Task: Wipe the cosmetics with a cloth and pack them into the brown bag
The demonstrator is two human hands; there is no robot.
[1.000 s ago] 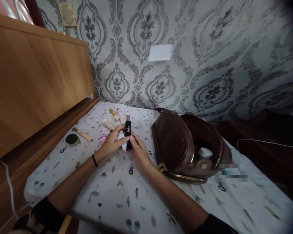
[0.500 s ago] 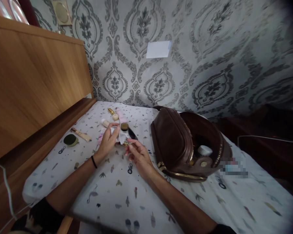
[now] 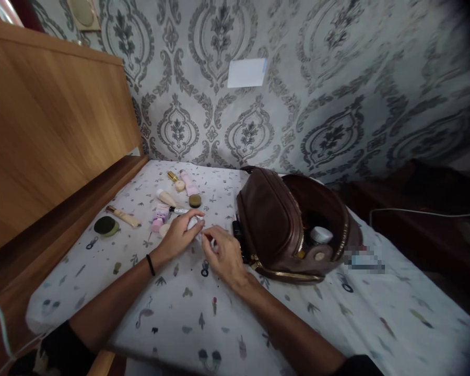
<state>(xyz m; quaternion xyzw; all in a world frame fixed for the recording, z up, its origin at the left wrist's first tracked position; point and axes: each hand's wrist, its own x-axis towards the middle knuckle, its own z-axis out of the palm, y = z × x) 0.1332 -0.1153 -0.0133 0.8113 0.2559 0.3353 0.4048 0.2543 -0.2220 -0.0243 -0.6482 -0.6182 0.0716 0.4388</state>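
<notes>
My left hand (image 3: 179, 236) is closed around a small white wipe (image 3: 194, 223) just above the patterned bed sheet (image 3: 203, 318). My right hand (image 3: 224, 254) is close beside it, thumb and fingers pinched at the wipe's near edge. A black cosmetic bottle (image 3: 238, 236) lies on the sheet between my right hand and the open brown leather bag (image 3: 276, 222). A round gold-brown cap (image 3: 195, 200) sits on the sheet beyond my left hand.
Several cosmetics lie at the left: a pink tube (image 3: 188, 183), a cream tube (image 3: 166, 197), a small pink bottle (image 3: 158, 215), a beige stick (image 3: 123, 215) and a dark round compact (image 3: 106, 225). A white jar (image 3: 320, 235) sits inside the bag. A wooden headboard (image 3: 50, 120) stands left, with a patterned wall behind.
The black bottle, held upright in both hands a second ago, tilted over and now lies beside the bag. Its cap now rests on the sheet. Both hands have dropped lower with the wipe.
</notes>
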